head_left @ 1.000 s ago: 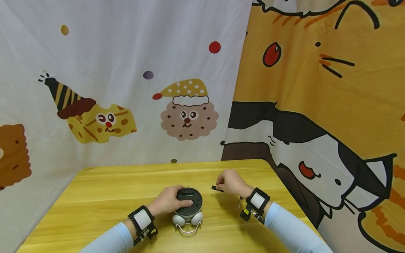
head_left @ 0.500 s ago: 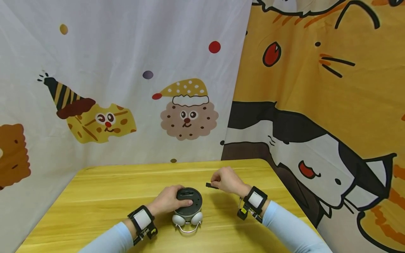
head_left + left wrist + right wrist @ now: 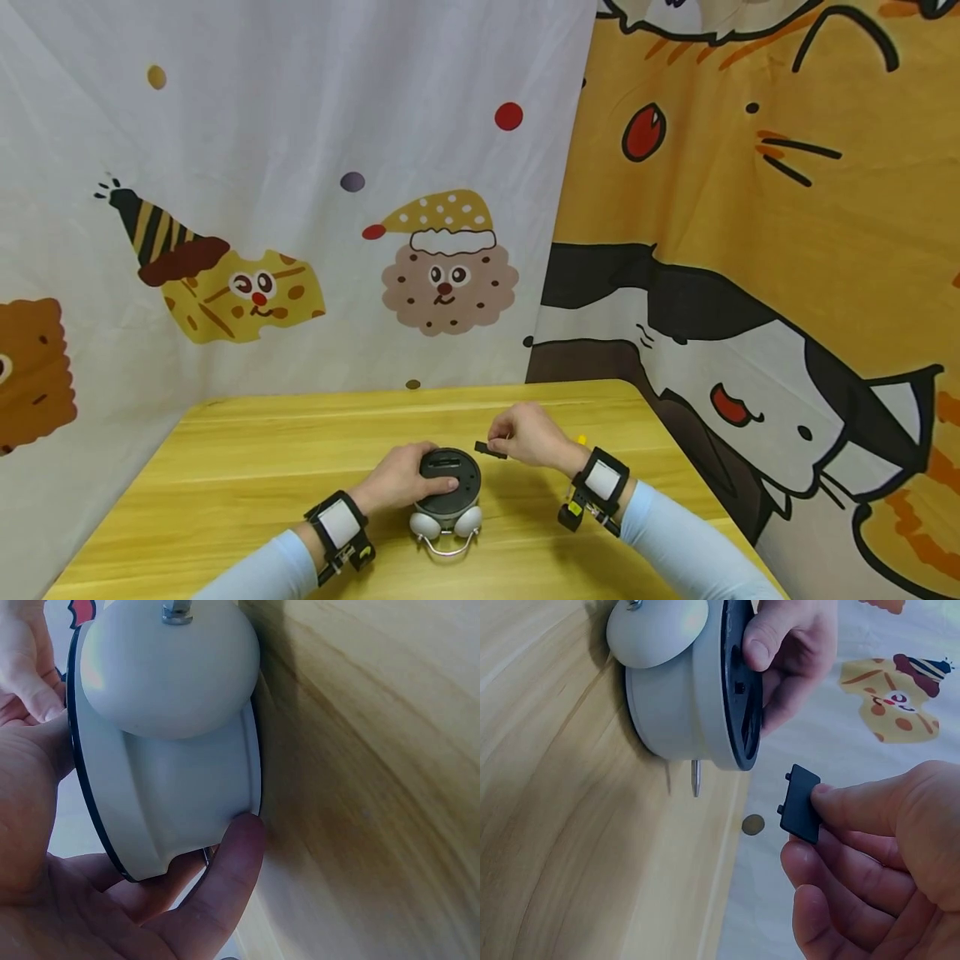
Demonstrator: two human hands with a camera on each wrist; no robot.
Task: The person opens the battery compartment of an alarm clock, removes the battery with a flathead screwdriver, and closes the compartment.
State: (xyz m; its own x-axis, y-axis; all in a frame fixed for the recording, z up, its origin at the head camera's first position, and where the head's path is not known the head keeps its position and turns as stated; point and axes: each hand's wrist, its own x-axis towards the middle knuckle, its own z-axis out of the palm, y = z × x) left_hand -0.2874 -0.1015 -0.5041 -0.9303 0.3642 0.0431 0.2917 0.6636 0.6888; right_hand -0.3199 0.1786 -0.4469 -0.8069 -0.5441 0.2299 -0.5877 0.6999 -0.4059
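A white twin-bell alarm clock [image 3: 450, 492] lies on its face, its black back upward and its bells and wire handle toward me. My left hand [image 3: 401, 477] grips it from the left, thumb across the back and fingers around the side; the left wrist view shows a fingertip at the lower rim. A slot, the battery compartment [image 3: 444, 462], shows in the back. To the right, my right hand [image 3: 528, 435] pinches a small black battery cover [image 3: 801, 804] between thumb and fingers. The cover has two little tabs along one edge and is held apart from the clock, above the table.
The clock stands on a light wooden table [image 3: 285, 450], with a metal foot [image 3: 697, 778] sticking out of its side. Behind the table hangs a white curtain [image 3: 262, 150] with cartoon prints, and an orange cat-print cloth [image 3: 720, 217] hangs at the right.
My right hand has moved left with the battery cover, bringing it closer to the clock. The left hand and the clock have stayed in place.
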